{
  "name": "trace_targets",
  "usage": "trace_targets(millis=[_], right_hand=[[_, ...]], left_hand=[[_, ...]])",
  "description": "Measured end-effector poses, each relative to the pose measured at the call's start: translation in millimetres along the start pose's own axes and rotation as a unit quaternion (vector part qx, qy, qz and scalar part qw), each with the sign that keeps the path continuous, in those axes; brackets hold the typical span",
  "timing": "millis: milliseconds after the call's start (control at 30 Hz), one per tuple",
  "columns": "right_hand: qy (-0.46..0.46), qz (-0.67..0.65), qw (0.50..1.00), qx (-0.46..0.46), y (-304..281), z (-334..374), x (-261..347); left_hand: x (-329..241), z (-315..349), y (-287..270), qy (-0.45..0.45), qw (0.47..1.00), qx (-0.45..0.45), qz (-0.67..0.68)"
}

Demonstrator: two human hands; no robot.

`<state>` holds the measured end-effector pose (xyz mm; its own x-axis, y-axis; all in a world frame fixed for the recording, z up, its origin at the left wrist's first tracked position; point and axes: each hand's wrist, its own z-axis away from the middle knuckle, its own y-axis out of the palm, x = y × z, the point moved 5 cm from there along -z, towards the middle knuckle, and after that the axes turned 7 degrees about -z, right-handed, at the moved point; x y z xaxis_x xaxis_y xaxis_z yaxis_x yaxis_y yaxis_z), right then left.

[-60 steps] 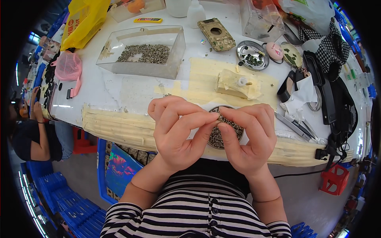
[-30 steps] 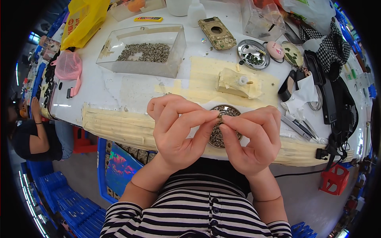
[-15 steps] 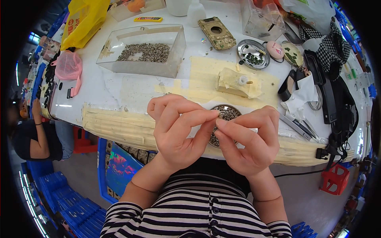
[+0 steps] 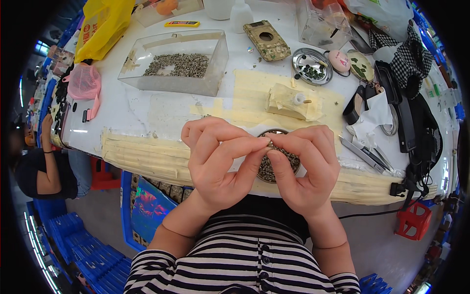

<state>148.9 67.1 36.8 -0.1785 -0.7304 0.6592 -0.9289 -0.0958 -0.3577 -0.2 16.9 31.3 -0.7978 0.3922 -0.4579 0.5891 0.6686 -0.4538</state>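
Note:
Above a round metal dish (image 4: 290, 159) full of small grey-brown pieces, my two hands meet fingertip to fingertip. My left hand (image 4: 220, 164) pinches thumb and forefinger together around something tiny, mostly hidden by the fingertips. Touching it from the other side, my right hand (image 4: 308, 169) also has its thumb and forefinger drawn close; what lies between them cannot be made out. Beyond the hands stands a block wrapped in cream tape (image 4: 289, 105), with a small white nozzle-like piece (image 4: 299, 99) on top.
A clear box (image 4: 215, 73) at the back left holds many similar small pieces. A camouflage-patterned plastic part (image 4: 267, 40) lies behind, near a metal dish of dark green pieces (image 4: 312, 66). Tweezers (image 4: 362, 154) and black straps (image 4: 401, 117) lie right. A person (image 4: 46, 166) sits far left.
My right hand has shifted slightly left and its fingers have moved up against the left fingertips. The left hand has stayed nearly in place.

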Motion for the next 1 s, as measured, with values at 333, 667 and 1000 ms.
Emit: trace_targets(millis=[333,667,1000], right_hand=[[0.08,-0.145,0.986,0.027,4,0,-10],[-0.072,0.028,0.997,-0.027,-4,3,11],[-0.017,0.015,1.0,-0.011,-1,1,1]], left_hand=[[0,0,0,0.024,1.0,0.017,-0.004],[0,0,2,0.002,1.0,0.004,-0.011],[1,1,1,0.0,1.0,-0.003,0.009]])
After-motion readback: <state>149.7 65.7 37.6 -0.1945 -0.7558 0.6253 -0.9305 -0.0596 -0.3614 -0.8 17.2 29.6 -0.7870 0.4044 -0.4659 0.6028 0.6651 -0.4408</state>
